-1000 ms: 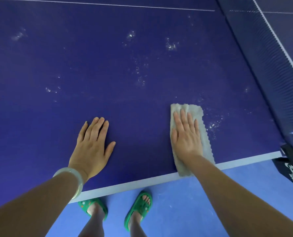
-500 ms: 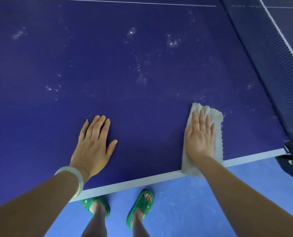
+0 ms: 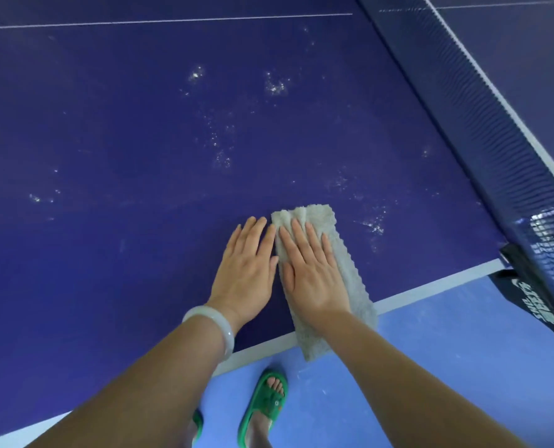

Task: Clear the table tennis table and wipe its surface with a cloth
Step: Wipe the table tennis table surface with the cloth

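Drawn away from the net (image 3: 482,118) since the earlier view, and now meeting the other: right hand (image 3: 311,273), released and flat, fingers straight, pressing the grey cloth (image 3: 353,286) onto the counter (image 3: 107,130). Left hand (image 3: 246,270) likewise flat and holding nothing, just beside the cloth on its side away from the net, bracelet (image 3: 219,324) at the wrist. Cloth folded long, one end hanging past the counter's white edge line (image 3: 431,286).

Keep the palm weight even so the whole strip drags, not just the fingertips. Sweep back toward the net to take the white specks (image 3: 374,226) lying between cloth and net, then reach farther in along the net for the clusters (image 3: 275,85) there. Overlap each pass, and lift the left hand clear of the path. Probably early in the wiping, judging by the specks left.
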The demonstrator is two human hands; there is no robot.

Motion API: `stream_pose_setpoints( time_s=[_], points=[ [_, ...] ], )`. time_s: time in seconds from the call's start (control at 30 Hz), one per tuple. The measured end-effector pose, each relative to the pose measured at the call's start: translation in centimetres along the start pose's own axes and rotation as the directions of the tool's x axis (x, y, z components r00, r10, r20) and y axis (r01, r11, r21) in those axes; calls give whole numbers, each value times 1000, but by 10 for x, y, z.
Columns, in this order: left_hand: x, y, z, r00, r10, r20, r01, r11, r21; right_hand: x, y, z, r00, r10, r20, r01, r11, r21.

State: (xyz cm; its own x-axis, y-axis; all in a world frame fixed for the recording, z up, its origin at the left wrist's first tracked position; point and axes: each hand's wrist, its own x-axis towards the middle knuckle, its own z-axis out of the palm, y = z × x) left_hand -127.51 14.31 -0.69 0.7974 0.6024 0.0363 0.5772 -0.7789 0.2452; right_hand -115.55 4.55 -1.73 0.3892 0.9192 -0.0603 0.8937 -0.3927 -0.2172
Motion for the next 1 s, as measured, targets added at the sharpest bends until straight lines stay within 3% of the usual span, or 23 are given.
stream_pose_setpoints(
  time_s=[0.13,0.3,0.43,0.5,0.67,0.8,0.9,1.0],
  points=[
    [5,10,13,998,-39,45,34,994,100,-30,45,-7,1000,-26,8,26,1000,8],
    [6,12,13,998,-47,45,40,990,137,-7,85,-22,991,130,15,-130,991,-25],
    [6,13,13,999,-40,28,36,989,141,-7,67,-21,992,-113,62,116,992,-42],
    [6,12,13,999,-42,35,37,990,136,-29,78,-20,986,-157,58,160,986,-50],
    [6,13,14,996,-65,53,57,987,150,-36,123,-25,985,164,51,-159,983,-91],
    [7,14,13,996,-68,53,59,986,155,22,103,-26,928,371,-29,-369,928,54],
    [7,13,14,997,-62,41,55,986,155,16,68,-19,975,220,-19,-219,975,35],
    [6,13,14,997,-57,43,50,989,140,-23,80,-18,996,90,7,-90,996,18]
  ],
)
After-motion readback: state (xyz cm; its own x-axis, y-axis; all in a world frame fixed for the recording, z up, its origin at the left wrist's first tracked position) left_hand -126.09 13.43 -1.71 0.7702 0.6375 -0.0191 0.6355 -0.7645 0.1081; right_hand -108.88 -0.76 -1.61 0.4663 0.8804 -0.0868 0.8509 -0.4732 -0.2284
